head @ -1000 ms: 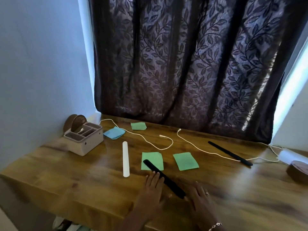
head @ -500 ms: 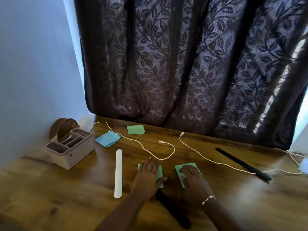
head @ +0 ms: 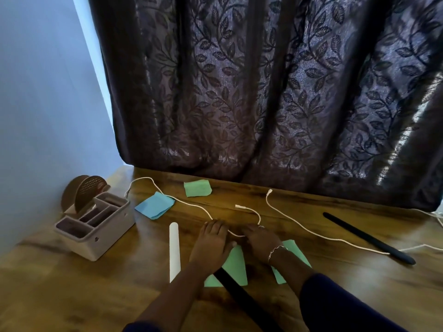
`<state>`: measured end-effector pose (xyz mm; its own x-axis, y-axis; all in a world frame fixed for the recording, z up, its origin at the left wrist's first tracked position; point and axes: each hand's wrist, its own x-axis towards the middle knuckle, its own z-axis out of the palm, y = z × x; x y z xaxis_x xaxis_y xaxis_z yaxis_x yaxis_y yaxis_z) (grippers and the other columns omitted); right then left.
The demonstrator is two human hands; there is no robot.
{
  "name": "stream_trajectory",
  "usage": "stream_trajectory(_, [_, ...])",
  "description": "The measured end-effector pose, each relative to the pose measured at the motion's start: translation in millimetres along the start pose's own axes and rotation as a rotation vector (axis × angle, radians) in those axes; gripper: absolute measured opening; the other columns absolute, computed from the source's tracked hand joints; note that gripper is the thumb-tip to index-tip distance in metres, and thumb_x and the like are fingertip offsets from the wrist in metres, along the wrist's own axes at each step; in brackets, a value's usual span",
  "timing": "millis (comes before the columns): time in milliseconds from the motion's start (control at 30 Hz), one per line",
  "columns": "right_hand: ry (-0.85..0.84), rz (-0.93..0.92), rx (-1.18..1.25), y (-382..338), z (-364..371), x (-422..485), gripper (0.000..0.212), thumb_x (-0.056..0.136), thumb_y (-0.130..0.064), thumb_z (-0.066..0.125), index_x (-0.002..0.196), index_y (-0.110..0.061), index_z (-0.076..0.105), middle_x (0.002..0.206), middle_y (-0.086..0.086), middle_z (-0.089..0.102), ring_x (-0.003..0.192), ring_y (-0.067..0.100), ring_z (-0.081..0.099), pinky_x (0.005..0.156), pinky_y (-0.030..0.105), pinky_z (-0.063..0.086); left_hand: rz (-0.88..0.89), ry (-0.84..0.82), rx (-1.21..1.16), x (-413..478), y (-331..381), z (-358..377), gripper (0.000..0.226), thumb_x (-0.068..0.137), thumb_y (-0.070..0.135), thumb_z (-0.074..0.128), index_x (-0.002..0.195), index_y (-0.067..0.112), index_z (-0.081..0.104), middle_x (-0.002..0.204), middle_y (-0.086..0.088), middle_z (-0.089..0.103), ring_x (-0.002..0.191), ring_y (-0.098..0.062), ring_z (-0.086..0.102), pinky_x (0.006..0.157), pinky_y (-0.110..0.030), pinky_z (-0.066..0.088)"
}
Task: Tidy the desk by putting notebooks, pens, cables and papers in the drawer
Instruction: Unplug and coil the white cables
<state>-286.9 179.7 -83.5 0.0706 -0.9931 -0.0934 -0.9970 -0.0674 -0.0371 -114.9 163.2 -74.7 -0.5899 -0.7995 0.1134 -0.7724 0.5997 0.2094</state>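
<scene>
My left hand (head: 211,242) and my right hand (head: 260,238) lie palm down side by side on the wooden desk (head: 335,283). Their fingertips reach the low loop of a thin white cable (head: 191,205). A second white cable (head: 311,233) trails to the right. Beneath my left hand lies a green paper (head: 236,267), and another green paper (head: 296,251) sits under my right wrist. A black pen (head: 239,292) runs between my forearms. Also on the desk are a white stick (head: 174,250), a blue paper (head: 154,205), a third green paper (head: 197,188) and another black pen (head: 366,237). No drawer is in view.
A beige desk organizer (head: 96,227) with a brown round piece stands at the left by the wall. A dark leaf-patterned curtain (head: 263,92) hangs along the desk's back edge.
Both hands have moved forward, off the near black pen and over the green papers, to the white cable's loop. The view has tilted closer over the desk.
</scene>
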Motion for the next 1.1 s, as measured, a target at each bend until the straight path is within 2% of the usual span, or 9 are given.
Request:
stream_trajectory(167, [0.254,-0.01,-0.052,-1.5,12.0,1.9,0.019,0.069,-0.015,0.067,0.088,-0.011,0.065,0.085,0.01,0.066,0.068,0.03,0.067,0.058,0.035,0.054,0.105,-0.009,-0.006,15.5,-9.2,1.4,0.046,0.097,0.031,0.038,0.142,0.022,0.03,0.151,0.002,0.028,0.142,-0.016,0.016,0.117,-0.031,0.008])
stream_trajectory(300, [0.363,-0.045,-0.085,-7.2,-7.2,3.2,0.055,0.035,-0.035,0.085,0.082,-0.021,0.061,0.067,-0.001,0.067,0.054,0.012,0.063,0.045,0.018,0.047,0.152,0.023,0.012,30.2,-5.6,-6.9,0.049,0.093,0.019,0.045,0.141,0.017,0.033,0.15,-0.002,0.03,0.142,-0.018,0.018,0.117,-0.032,0.005])
stream_trajectory(433, [0.632,-0.085,-0.002,-11.0,-42.5,5.1,0.06,0.041,-0.022,0.084,0.083,-0.022,0.041,0.061,-0.001,0.061,0.045,0.016,0.057,0.035,0.018,0.038,0.257,0.078,0.173,49.8,-15.4,-36.0,0.041,0.086,0.02,0.055,0.127,0.015,0.048,0.132,-0.007,0.052,0.124,-0.025,0.046,0.115,-0.043,0.02])
stream_trajectory(533, [0.741,-0.143,0.074,-11.7,-63.2,8.0,0.014,0.071,-0.027,0.055,0.083,-0.02,0.052,0.069,-0.001,0.064,0.045,0.016,0.058,0.034,0.018,0.036,0.326,0.213,0.184,58.2,-32.7,-57.2,0.031,0.081,0.011,0.056,0.112,0.008,0.06,0.11,-0.014,0.065,0.103,-0.032,0.061,0.104,-0.045,0.036])
stream_trajectory(633, [0.7,-0.133,0.13,-3.8,-78.1,9.3,0.029,0.084,-0.028,0.036,0.085,-0.014,0.062,0.081,0.003,0.067,0.052,0.021,0.062,0.041,0.024,0.043,0.14,0.137,0.294,65.5,-68.2,-85.0,0.044,0.093,0.013,0.042,0.136,0.015,0.038,0.141,-0.007,0.044,0.128,-0.025,0.042,0.111,-0.037,0.022])
stream_trajectory(700, [0.627,-0.104,0.135,6.6,-85.0,6.6,0.037,0.088,-0.032,0.034,0.093,-0.011,0.064,0.091,0.007,0.067,0.067,0.025,0.064,0.052,0.027,0.044,0.063,0.166,0.347,70.3,-93.9,-98.9,0.046,0.092,0.011,0.042,0.138,0.017,0.037,0.142,-0.005,0.043,0.128,-0.025,0.041,0.107,-0.038,0.025])
stream_trajectory(867, [0.367,-0.057,0.194,25.4,-87.7,-5.6,0.055,0.086,-0.044,0.028,0.098,-0.004,0.064,0.099,0.012,0.067,0.09,0.028,0.062,0.08,0.036,0.049,-0.018,0.456,0.212,78.2,-137.7,-136.0,0.021,0.08,-0.002,0.056,0.097,0.005,0.065,0.091,-0.022,0.067,0.085,-0.039,0.062,0.072,-0.045,0.048])
stream_trajectory(1000, [0.246,0.054,0.33,31.7,-89.5,-25.5,0.031,0.096,-0.033,0.04,0.085,-0.012,0.06,0.073,-0.006,0.055,0.067,0.007,0.051,0.064,0.025,0.036,-0.041,0.632,0.113,83.9,-142.0,-174.1,0.022,0.081,-0.003,0.054,0.101,-0.001,0.063,0.094,-0.027,0.065,0.084,-0.044,0.062,0.072,-0.047,0.049])
stream_trajectory(1100, [0.261,0.148,0.832,22.4,-99.6,-39.6,0.03,0.097,-0.014,0.042,0.069,-0.016,0.051,0.055,-0.01,0.043,0.045,-0.001,0.043,0.05,0.014,0.033,0.065,0.78,0.106,90.7,-134.3,-203.7,0.029,0.085,0.002,0.044,0.108,0.0,0.062,0.099,-0.028,0.065,0.084,-0.046,0.062,0.073,-0.049,0.049])
